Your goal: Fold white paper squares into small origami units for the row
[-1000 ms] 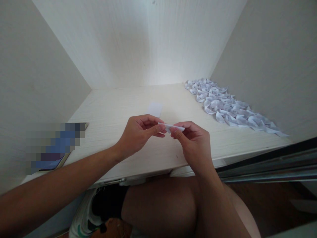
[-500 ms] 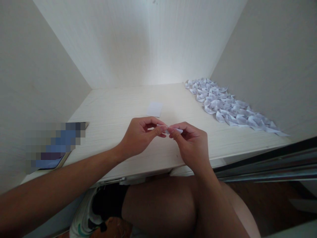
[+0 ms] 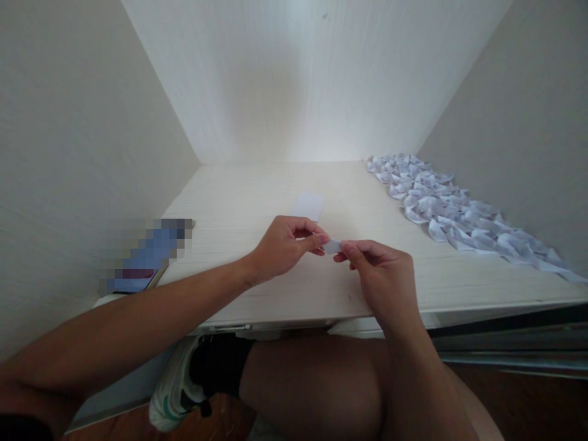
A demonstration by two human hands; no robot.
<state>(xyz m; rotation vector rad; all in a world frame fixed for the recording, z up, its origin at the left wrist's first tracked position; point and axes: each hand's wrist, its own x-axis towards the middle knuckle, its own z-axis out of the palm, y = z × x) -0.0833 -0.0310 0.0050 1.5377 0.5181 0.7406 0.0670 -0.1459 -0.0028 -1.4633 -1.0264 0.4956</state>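
A small folded piece of white paper is pinched between my two hands above the desk. My left hand grips its left end between thumb and fingers. On the opposite end, my right hand closes thumb and forefinger over the paper, and much of it is hidden by the fingertips. Just beyond my left hand lies a flat white sheet of paper. Along the right wall are several rows of folded white paper pieces, pointed and boat-like in shape.
The pale desk is walled on the left, back and right. A device with a blurred-out screen leans or lies at the left wall. Below the desk's front edge are my legs and a white shoe.
The view has shifted, so everything sits further right. My fingers have moved slightly apart along the folded paper, and more of its middle shows between them.
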